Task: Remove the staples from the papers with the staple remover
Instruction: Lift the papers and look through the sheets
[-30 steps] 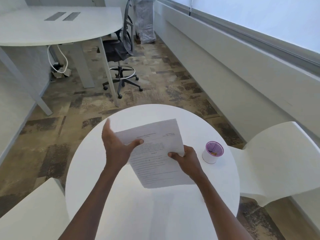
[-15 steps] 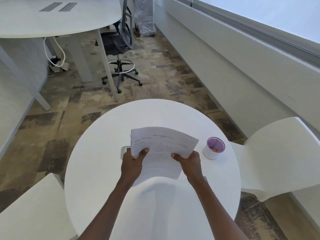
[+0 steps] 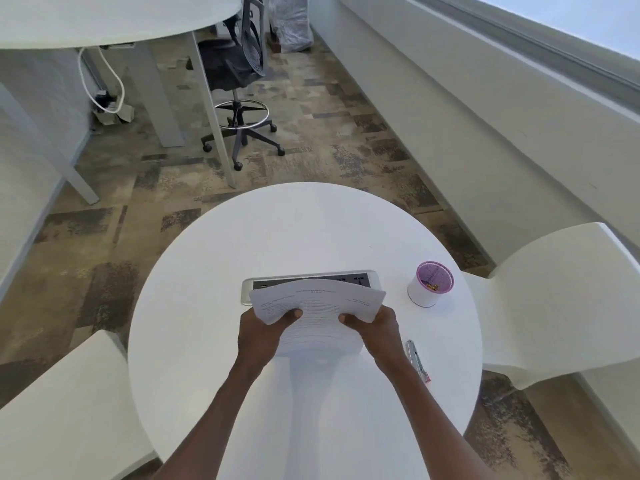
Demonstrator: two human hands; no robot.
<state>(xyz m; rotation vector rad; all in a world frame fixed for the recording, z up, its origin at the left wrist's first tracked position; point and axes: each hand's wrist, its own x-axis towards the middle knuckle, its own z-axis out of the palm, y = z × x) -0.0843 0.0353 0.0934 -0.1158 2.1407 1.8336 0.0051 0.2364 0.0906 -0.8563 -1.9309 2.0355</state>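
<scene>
A sheaf of printed white papers [image 3: 318, 303] is held low over the round white table [image 3: 194, 327], its far edge bowed upward. My left hand [image 3: 263, 332] grips the sheaf's left side with the thumb on top. My right hand [image 3: 372, 329] grips the right side the same way. A slim metal staple remover [image 3: 417, 360] with a pink end lies flat on the table just right of my right wrist, untouched. No staple can be made out on the papers.
A white cup [image 3: 429, 284] with a purple inside stands on the table at right. A grey socket panel [image 3: 311, 282] is set into the tabletop behind the papers. White chairs [image 3: 554, 299] flank the table; a black office chair [image 3: 239, 74] and a desk stand beyond.
Both hands have lowered the papers from chest height toward the tabletop and flattened them. The socket panel and the staple remover have come into sight.
</scene>
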